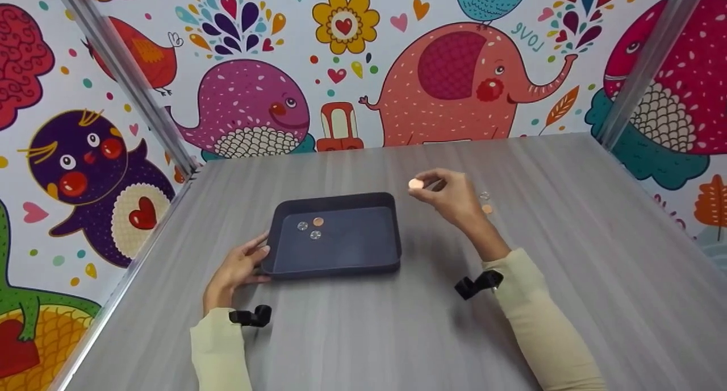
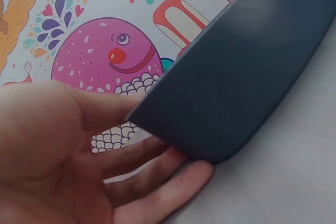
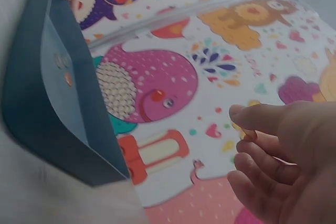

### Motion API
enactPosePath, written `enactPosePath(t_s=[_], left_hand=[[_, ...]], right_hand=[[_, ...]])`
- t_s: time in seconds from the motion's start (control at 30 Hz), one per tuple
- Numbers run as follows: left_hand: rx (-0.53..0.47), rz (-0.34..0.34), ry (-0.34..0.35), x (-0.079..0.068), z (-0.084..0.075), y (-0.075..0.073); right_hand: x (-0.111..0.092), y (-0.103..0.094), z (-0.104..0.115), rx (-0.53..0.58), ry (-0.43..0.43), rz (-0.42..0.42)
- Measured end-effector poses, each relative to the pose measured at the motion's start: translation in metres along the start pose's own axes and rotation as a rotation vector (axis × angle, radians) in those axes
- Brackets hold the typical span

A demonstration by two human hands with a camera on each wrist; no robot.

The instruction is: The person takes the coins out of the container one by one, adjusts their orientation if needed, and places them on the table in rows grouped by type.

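Observation:
A dark blue-grey rectangular tray rests on the table, with two silvery discs and one copper-coloured coin inside at its left. My left hand grips the tray's left side, thumb at the rim and the other fingers low against the wall, as the left wrist view shows. To the right of the tray and above the table, my right hand pinches a bright copper-coloured coin between thumb and fingertips. In the right wrist view that coin is partly hidden by the thumb.
Behind my right wrist, a silvery disc and a copper-coloured coin lie on the grey table. Patterned wall panels with cartoon animals stand along the back and sides, joined by metal posts.

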State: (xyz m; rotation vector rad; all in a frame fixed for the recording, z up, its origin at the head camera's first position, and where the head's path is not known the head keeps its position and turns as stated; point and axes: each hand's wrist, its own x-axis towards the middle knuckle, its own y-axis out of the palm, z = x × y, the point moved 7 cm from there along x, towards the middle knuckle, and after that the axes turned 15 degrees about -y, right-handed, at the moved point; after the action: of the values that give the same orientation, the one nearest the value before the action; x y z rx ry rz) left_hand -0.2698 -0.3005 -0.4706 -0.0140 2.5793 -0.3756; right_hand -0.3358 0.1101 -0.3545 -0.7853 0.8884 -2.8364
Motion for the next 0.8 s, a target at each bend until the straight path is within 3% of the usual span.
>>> enactPosePath(t_s=[0.4, 0.53, 0.8], left_hand=[[0.011, -0.01, -0.002, -0.002, 0.001, -0.001], [0.012, -0.006, 0.003, -0.002, 0.001, -0.001], [0.01, 0.009, 0.009, -0.002, 0.0, 0.002]], right_hand=[[-0.001, -0.063, -0.049, -0.005, 0.058, -0.108], [-0.004, -0.075, -0.065, -0.03, 0.082, -0.119], [-0.017, -0.092, -0.103, -0.064, 0.221, -0.107]])
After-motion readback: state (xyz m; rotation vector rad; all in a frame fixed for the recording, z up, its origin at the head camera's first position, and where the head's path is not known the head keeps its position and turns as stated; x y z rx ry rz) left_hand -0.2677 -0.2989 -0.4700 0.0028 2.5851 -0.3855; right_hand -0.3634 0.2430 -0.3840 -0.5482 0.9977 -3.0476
